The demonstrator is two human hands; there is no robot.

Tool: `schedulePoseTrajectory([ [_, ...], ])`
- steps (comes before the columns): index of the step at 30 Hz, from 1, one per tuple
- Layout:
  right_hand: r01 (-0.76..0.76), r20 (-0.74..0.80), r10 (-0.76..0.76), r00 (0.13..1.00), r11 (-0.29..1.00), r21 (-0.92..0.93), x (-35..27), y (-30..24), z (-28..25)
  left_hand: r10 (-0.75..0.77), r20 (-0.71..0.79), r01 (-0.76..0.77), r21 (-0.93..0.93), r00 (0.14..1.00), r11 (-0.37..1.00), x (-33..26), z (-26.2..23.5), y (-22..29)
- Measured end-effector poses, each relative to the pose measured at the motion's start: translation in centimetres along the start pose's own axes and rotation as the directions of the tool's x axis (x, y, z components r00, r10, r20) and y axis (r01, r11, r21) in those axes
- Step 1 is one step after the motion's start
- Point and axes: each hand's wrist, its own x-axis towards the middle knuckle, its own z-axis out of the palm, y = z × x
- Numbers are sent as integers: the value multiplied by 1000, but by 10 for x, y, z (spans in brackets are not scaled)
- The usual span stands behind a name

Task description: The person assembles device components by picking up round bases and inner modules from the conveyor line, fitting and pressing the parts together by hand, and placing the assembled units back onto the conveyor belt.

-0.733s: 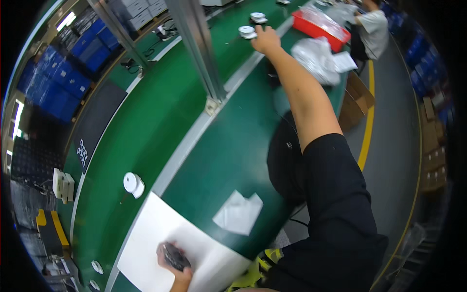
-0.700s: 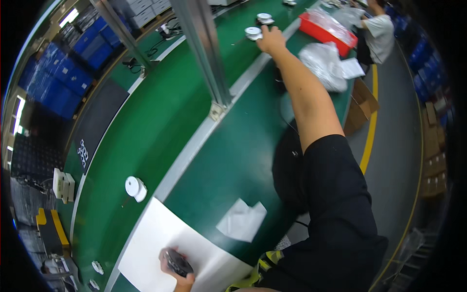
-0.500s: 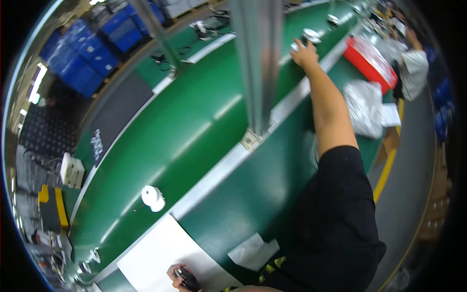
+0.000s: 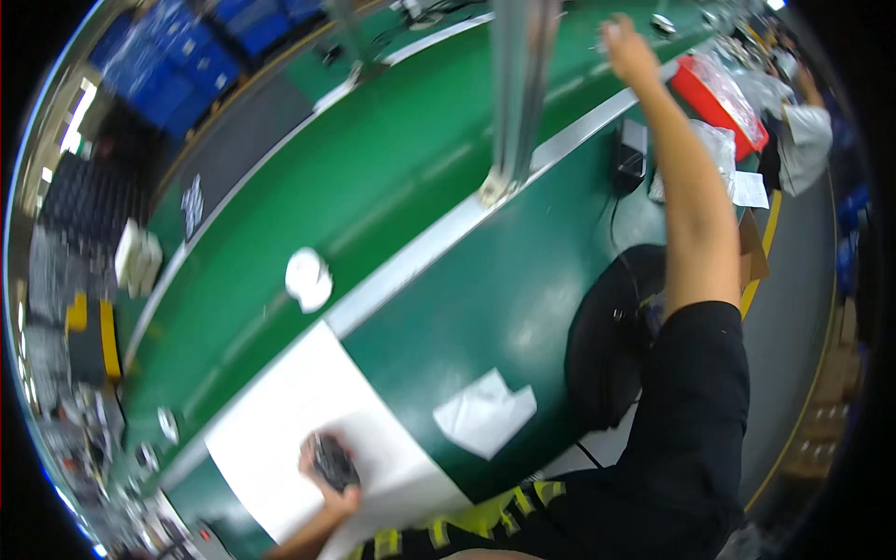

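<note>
1. Fingers (image 4: pixel 616 33) of our bare right hand (image 4: pixel 635 58) are reaching over the glossy green conveyor belt (image 4: pixel 420 168); they are looking loosely bent and partly spread, but blur is keeping us from telling whether they are gripping anything.
2. Two white round pieces that were showing at those fingers half a second ago are no longer standing out, so we are unable to say whether either is now in hand or just hidden.
3. Our bare left hand (image 4: pixel 343 499) is still curling around a dark, rounded, shiny object (image 4: pixel 333 460) over the smooth white sheet (image 4: pixel 289 401); our work is therefore splitting between holding here and reaching there.
4. One white, round-topped, smooth piece (image 4: pixel 308 280) is lying on the belt, well apart from both hands, as it was then.
</note>
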Motion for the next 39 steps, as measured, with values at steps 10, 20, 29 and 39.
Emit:
schedulePoseTrajectory([
  [10, 50, -87, 50, 995, 504, 862, -246, -70, -176, 143, 189, -160, 78, 972, 984, 31, -8, 49],
  [20, -702, 629, -414, 658, -35, 712, -563, -373, -280, -67, 438, -252, 628, 896, 736, -65, -109, 86],
  [29, -811, 481, -690, 541, -276, 516, -608, -509, -295, -545, -13, -139, -972, 838, -191, -80, -250, 54],
  [39, -888, 568, -781, 259, 39, 459, -632, -633, -249, -480, -392, -544, -807, 785, -231, -90, -338, 18],
])
